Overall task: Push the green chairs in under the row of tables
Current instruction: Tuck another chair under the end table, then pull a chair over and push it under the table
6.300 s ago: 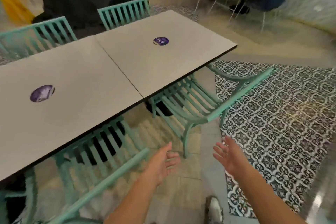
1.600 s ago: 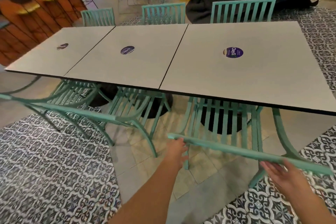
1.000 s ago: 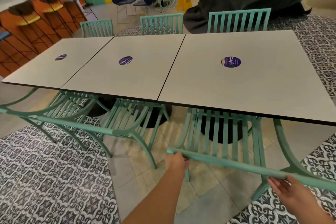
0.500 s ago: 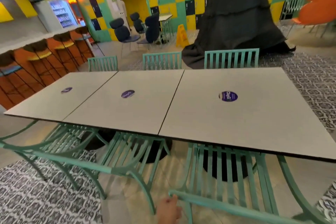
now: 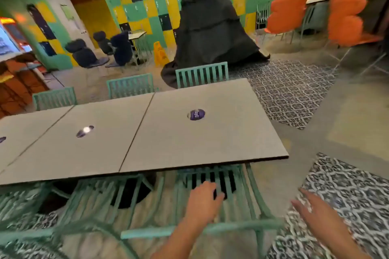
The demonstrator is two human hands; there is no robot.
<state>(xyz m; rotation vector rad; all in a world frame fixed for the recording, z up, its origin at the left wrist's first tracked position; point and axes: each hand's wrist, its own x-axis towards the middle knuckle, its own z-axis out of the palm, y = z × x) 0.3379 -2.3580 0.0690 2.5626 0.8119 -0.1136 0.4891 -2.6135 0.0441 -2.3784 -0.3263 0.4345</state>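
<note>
Your left hand (image 5: 202, 202) hangs above the slatted seat of the nearest green chair (image 5: 219, 212), fingers loosely bent and a little apart, holding nothing. Your right hand (image 5: 313, 212) is out past the chair's right side, over the patterned floor tiles (image 5: 347, 193), fingers straight and spread, also holding nothing. Whether either hand touches the chair is hard to tell through the blur.

That chair sits at the near edge of the rightmost surface (image 5: 200, 132), by its near right corner. The front of the seat is tucked under the edge; the top rail of the backrest (image 5: 189, 230) lies on your side, clear of the edge.

To its left, a second green chair (image 5: 105, 195) stands at the middle surface (image 5: 88, 143), partly under the near edge, its back also on your side. A third chair (image 5: 19, 206) shows at the left border, too blurred to place.

Along the far edge, three chair backs (image 5: 202, 74) rise just behind the row.

Right of the end surface, bare floor (image 5: 347, 124) runs open between the two tiled patches.
</note>
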